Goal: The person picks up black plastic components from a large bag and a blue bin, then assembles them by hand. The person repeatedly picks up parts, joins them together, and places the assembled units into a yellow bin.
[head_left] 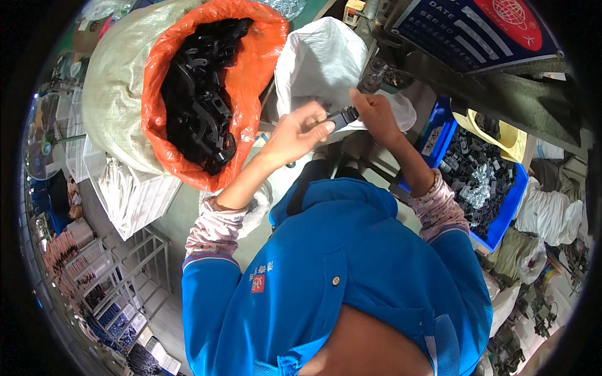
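Observation:
In front of my body, above a white bag, my left hand [298,133] is closed round one end of a small, long black plastic part [342,118]. The part points up and to the right, and its far end has a notched, clip-like shape. My right hand [377,117] is closed right at that end, with its thumb uppermost. Its curled fingers hide whatever they may pinch. The white bag [323,53] stands with its mouth gaping just beyond both hands.
At the left, a large woven sack [116,94] with an orange liner [249,94] holds many black curved plastic pieces [197,103]. On the right, a blue bin [515,200] contains small dark parts and a clear plastic bag [480,187]. A machine with a dark label plate [451,37] overhangs the upper right.

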Action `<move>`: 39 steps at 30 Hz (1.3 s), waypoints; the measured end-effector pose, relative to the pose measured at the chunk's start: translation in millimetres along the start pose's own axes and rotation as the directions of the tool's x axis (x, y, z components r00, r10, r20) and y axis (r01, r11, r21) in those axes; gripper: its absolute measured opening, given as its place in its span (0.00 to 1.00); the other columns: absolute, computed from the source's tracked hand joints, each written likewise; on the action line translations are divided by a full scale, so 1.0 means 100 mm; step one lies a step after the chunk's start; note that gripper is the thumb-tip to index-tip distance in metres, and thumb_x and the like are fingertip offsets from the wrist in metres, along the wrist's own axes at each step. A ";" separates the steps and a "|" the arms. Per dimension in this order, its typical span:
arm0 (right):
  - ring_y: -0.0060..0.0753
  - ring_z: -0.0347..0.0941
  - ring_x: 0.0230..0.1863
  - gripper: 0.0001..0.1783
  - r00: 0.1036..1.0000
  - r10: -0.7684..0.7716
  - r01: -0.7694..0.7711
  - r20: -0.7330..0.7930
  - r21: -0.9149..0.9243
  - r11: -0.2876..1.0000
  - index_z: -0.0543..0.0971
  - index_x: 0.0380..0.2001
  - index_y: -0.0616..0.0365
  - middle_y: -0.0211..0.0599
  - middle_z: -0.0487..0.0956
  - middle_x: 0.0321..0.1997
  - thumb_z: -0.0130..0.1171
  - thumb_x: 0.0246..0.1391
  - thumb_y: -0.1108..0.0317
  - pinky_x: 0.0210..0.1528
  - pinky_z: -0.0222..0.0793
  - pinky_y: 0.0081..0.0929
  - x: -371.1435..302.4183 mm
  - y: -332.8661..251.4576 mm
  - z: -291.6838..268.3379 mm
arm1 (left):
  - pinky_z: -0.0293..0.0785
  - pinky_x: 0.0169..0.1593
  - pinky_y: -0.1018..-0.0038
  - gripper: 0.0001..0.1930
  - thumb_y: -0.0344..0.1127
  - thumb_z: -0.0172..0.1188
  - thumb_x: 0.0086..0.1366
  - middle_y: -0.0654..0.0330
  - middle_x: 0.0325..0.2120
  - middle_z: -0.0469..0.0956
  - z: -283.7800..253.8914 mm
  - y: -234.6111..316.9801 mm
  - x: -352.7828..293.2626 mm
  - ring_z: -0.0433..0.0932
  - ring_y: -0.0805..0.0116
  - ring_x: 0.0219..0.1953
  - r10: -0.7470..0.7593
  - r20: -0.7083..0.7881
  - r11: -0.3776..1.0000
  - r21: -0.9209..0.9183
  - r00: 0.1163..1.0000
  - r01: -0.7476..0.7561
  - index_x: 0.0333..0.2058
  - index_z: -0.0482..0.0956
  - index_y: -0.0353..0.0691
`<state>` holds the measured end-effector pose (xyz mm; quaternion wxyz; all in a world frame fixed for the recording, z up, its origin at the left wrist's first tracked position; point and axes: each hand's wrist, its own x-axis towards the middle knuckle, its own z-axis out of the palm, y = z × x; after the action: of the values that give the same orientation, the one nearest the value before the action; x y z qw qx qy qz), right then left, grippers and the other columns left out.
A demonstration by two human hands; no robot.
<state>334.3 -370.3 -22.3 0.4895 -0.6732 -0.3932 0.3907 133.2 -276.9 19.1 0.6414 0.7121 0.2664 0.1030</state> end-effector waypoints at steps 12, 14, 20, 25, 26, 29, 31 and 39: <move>0.40 0.70 0.15 0.26 0.990 -0.136 0.124 -0.027 -0.271 0.955 0.76 0.13 0.57 0.43 0.71 0.12 0.55 0.60 0.52 0.18 0.60 0.36 -0.11 -0.01 -0.03 | 0.63 0.28 0.79 0.10 0.35 0.56 0.69 0.67 0.20 0.71 0.18 -0.18 -0.06 0.69 0.81 0.24 0.030 0.052 0.985 -0.169 0.998 -0.021 0.29 0.69 0.40; 0.48 0.74 0.17 0.25 0.921 -0.385 0.261 -0.064 -0.632 0.730 0.77 0.13 0.56 0.46 0.74 0.13 0.55 0.59 0.52 0.18 0.62 0.39 -0.07 0.10 0.04 | 0.64 0.28 0.77 0.12 0.37 0.58 0.68 0.67 0.19 0.70 0.19 -0.15 0.01 0.68 0.79 0.23 -0.090 0.014 0.993 0.083 0.996 0.088 0.28 0.68 0.39; 0.37 0.68 0.12 0.28 0.936 -0.348 0.266 -0.050 -0.549 0.793 0.73 0.11 0.58 0.37 0.70 0.10 0.53 0.61 0.53 0.16 0.58 0.35 -0.06 0.23 0.04 | 0.64 0.24 0.77 0.10 0.37 0.58 0.68 0.65 0.20 0.73 0.25 -0.27 0.09 0.68 0.79 0.19 -0.186 0.032 0.981 -0.055 0.982 0.188 0.31 0.70 0.39; 0.12 0.52 0.12 0.30 0.919 0.202 -0.320 0.339 0.337 0.886 0.67 0.10 0.53 0.18 0.62 0.12 0.50 0.66 0.52 0.14 0.45 0.23 -0.38 -0.36 -0.20 | 0.57 0.19 0.82 0.11 0.39 0.58 0.69 0.65 0.21 0.75 0.00 0.26 -0.22 0.64 0.84 0.17 -0.039 0.253 0.946 -0.302 0.967 0.117 0.31 0.70 0.40; 0.12 0.52 0.12 0.30 0.922 0.181 -0.298 0.343 0.328 0.896 0.67 0.11 0.53 0.18 0.62 0.12 0.50 0.66 0.51 0.15 0.44 0.22 -0.42 -0.40 -0.21 | 0.55 0.19 0.83 0.11 0.39 0.58 0.69 0.66 0.21 0.75 0.00 0.31 -0.27 0.64 0.85 0.16 0.019 0.260 0.949 -0.308 0.965 0.065 0.31 0.70 0.40; 0.11 0.51 0.13 0.29 0.951 0.093 -0.174 0.295 0.260 0.950 0.68 0.13 0.52 0.18 0.61 0.12 0.50 0.66 0.50 0.16 0.43 0.19 -0.47 -0.43 -0.21 | 0.56 0.19 0.82 0.11 0.39 0.57 0.70 0.66 0.20 0.74 0.04 0.21 -0.30 0.65 0.85 0.17 0.079 0.213 0.974 -0.223 0.974 -0.030 0.32 0.69 0.40; 0.10 0.51 0.13 0.29 0.984 -0.011 -0.014 0.179 0.141 0.990 0.70 0.14 0.53 0.17 0.61 0.12 0.49 0.66 0.48 0.16 0.42 0.18 -0.45 -0.39 -0.13 | 0.56 0.19 0.82 0.11 0.39 0.57 0.70 0.66 0.20 0.74 0.10 0.14 -0.29 0.64 0.85 0.17 0.109 0.174 0.983 -0.168 0.979 -0.080 0.32 0.68 0.40; 0.20 0.51 0.06 0.29 0.757 0.116 -0.634 0.644 0.677 0.374 0.69 0.16 0.51 0.22 0.55 0.06 0.46 0.65 0.43 0.10 0.45 0.20 -0.52 -0.47 -0.06 | 0.49 0.14 0.83 0.11 0.37 0.56 0.70 0.64 0.19 0.73 0.24 0.25 -0.26 0.59 0.85 0.11 0.122 0.211 0.859 -0.512 0.970 0.003 0.31 0.67 0.40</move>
<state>313.2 -409.9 32.1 0.5337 -0.2765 -0.0772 0.7955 129.6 -311.5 44.5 0.8299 0.5326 0.1293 0.1042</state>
